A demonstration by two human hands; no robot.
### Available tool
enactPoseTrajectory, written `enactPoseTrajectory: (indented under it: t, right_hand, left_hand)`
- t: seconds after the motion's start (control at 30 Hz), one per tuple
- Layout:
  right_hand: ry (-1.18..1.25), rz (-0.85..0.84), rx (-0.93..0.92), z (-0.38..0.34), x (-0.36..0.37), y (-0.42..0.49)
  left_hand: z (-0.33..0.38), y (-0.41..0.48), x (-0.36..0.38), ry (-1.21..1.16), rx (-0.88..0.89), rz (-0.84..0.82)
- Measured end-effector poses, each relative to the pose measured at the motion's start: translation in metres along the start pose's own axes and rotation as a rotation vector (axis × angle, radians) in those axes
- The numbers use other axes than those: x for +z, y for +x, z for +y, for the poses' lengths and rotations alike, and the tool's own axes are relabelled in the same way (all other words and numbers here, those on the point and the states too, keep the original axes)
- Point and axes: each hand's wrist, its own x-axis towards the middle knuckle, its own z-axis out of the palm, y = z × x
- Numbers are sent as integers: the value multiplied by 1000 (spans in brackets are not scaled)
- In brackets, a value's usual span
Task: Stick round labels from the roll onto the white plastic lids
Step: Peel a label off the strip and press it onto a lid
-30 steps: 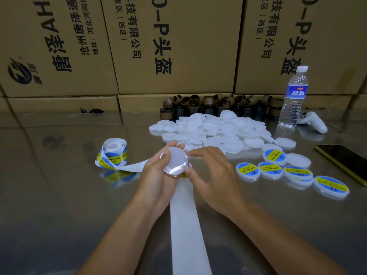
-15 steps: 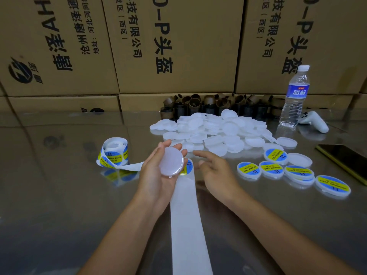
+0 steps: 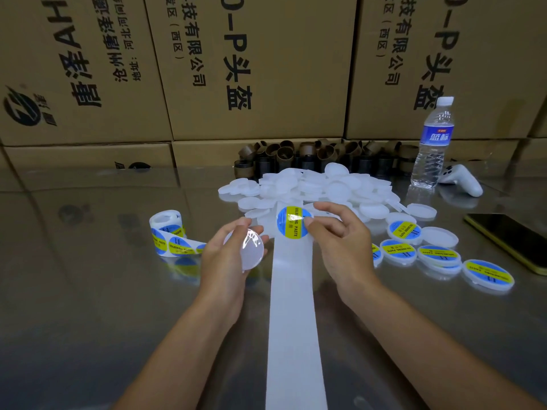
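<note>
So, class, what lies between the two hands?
In the head view: the white backing strip, between left hand holding lid and right hand pinching label.

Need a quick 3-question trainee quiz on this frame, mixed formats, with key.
1. True or false: the left hand holds a white lid that has no label on it yet.
2. Multiple choice: where is the round label that the right hand pinches?
A) stuck on the lid in the other hand
B) at the fingertips, apart from the held lid
C) wound on the roll
3. Fill in: the water bottle stands to the ___ of the pile of unlabelled lids (left or right).

Key: 1 true; 2 B; 3 right.
</note>
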Motion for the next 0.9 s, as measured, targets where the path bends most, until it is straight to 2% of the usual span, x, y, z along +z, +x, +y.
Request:
enactPoseTrajectory:
  t: [0.13, 0.23, 0.47, 0.77, 0.9]
  right_hand:
    - [2, -108, -49, -1, 1, -2]
    - [-134, -165, -128, 1, -1, -5]
    - [-631, 76, -456, 11, -4, -3]
    - [-803, -67, -745, 11, -4, -7]
    - [-813, -89, -725, 10, -5, -5]
  left_hand:
    - [0, -7, 5, 137, -48, -71]
    - [1, -11, 5, 186, -81, -137]
    - [0, -12, 3, 222, -104, -128]
    - [1, -15, 2, 261, -42, -184]
    - [1, -14, 2, 264, -64, -211]
